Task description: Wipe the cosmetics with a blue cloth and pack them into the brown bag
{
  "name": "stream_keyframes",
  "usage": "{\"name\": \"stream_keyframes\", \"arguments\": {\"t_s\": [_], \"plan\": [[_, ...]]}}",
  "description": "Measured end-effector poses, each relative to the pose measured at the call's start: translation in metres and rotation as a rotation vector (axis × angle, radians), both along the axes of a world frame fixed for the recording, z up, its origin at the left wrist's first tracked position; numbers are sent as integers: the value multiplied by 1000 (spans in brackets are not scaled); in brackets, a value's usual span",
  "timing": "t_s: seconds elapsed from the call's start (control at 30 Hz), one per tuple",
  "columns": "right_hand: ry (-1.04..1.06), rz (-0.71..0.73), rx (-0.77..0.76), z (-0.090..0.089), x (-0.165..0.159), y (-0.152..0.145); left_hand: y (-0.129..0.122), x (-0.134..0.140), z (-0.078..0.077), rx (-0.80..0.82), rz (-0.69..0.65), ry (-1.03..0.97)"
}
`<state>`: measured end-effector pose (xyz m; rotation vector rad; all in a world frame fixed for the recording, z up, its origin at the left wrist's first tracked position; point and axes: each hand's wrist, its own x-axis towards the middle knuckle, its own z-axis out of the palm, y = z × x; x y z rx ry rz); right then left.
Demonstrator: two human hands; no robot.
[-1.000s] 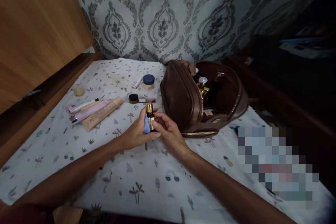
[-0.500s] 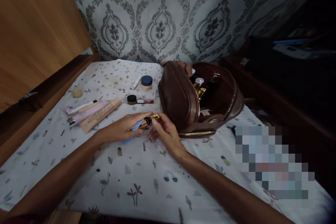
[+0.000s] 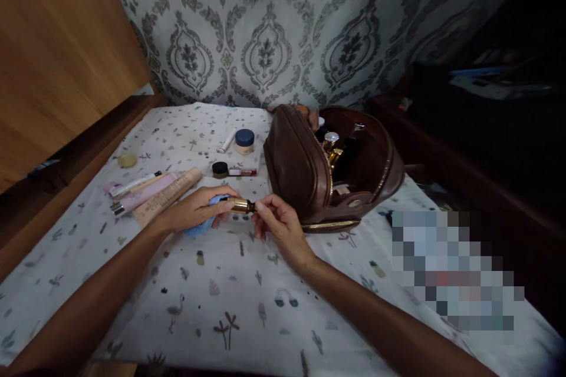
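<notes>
My left hand (image 3: 198, 209) is closed around a bunched light-blue cloth (image 3: 201, 227) and one end of a small gold-and-black cosmetic tube (image 3: 239, 205). The tube lies nearly level between my two hands, above the bedsheet. At its right end, the thumb and fingers of my right hand (image 3: 279, 221) pinch the dark part. Whether this tube is a lipstick or something else cannot be made out. Just right of my right hand stands an open brown leather makeup bag (image 3: 296, 159), with several gold- and silver-capped items inside.
Left of my left hand lie a beige tube (image 3: 170, 193), a lilac tube (image 3: 144, 193) and thin sticks. Beyond sit a blue-lidded jar (image 3: 244, 141), a black-lidded pot (image 3: 220, 169), a lip gloss (image 3: 243, 172) and a white stick (image 3: 227, 141). A blurred-out item (image 3: 455, 274) lies right.
The cosmetic tube has turned from slanting up to the right to nearly level, showing more gold near my left hand. More of the blue cloth shows below my left hand.
</notes>
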<state>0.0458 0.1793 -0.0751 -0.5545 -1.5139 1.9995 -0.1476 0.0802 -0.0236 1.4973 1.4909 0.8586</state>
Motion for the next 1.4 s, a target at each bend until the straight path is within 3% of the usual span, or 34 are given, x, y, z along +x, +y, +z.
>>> {"name": "stream_keyframes", "arguments": {"t_s": [0.4, 0.47, 0.63, 0.73, 1.03, 1.3, 1.4], "plan": [[-53, -18, 119, -7, -2, -4, 11, 35, -21, 159, 442, -204], [-85, -65, 232, -8, 0, -6, 11, 42, -23, 141, 476, -269], [-124, -198, 695, -4, 7, -8, 11, 49, -24, 14, 463, -381], [-84, -224, 814, -2, 9, -8, 12, 47, -24, -38, 419, -419], [-92, -184, 713, -1, 10, -7, 13, 43, -28, -67, 409, -555], [-48, -89, 373, -4, 6, -8, 10, 39, -29, -12, 334, -618], [-29, -86, 325, -1, 6, -9, 8, 37, -31, -16, 304, -632]]}}
